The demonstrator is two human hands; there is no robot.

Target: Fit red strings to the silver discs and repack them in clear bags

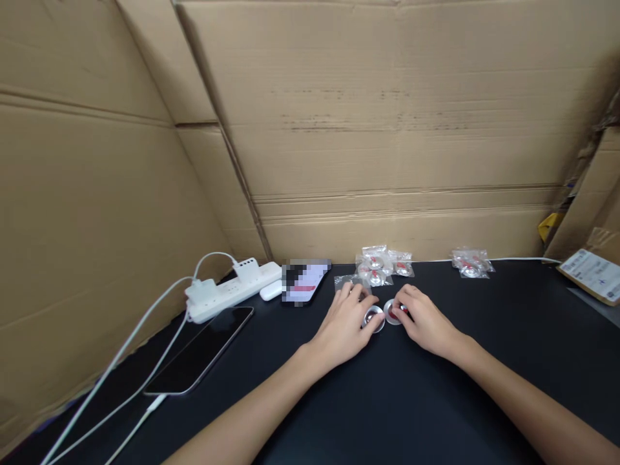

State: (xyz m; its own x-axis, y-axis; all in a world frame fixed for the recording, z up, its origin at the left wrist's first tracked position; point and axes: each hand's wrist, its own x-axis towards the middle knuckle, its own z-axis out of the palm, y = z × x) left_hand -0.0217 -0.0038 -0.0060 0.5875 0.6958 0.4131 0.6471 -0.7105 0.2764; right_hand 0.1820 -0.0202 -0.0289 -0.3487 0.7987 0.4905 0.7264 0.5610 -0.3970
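Disc (372,320) held by rim in left hand (345,318), second disc (391,313) seemingly pinched in right hand (425,320): best kept level, touch light.

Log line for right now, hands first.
left hand: at left silver disc | right hand: at red-centred silver disc | behind: bagged discs by cardboard wall

A white rectangular power strip (223,301) carries 2 white chargers (247,270). Beside it on the matte black tabletop (387,413) lie a flat dark-screened device (201,352), a small white rounded case (271,290) and a lit, partly pixelated phone (314,276). Brown corrugated cardboard walls (387,135) stand behind; at right lies a white-labelled package (593,276).
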